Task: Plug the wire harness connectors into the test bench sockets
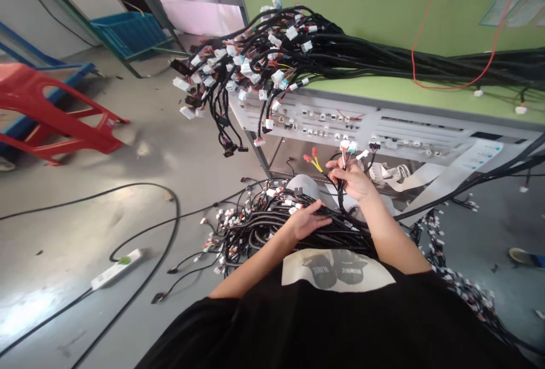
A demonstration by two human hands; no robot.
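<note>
My right hand (349, 179) is closed around a black wire harness (341, 196) near its end. White connectors (347, 146) rise above those fingers, and a yellow pair of leads with red tips (315, 160) branches off to the left. With its fingers stretched out, my left hand (310, 220) lies on a thick bundle of black cables (272, 222) across my lap. Many small white plugs hang from that bundle's left end. Another big heap of black harnesses (340, 51) rests on the green bench (383, 93), its connector ends hanging over the left edge.
A red plastic stool (55, 108) stands at the left, near a blue crate (130, 34). On the floor lie a white power strip (117, 268) and a looping black cord (176, 216). A white panel with small connectors (332, 122) fronts the bench. More harnesses (460, 289) trail at right.
</note>
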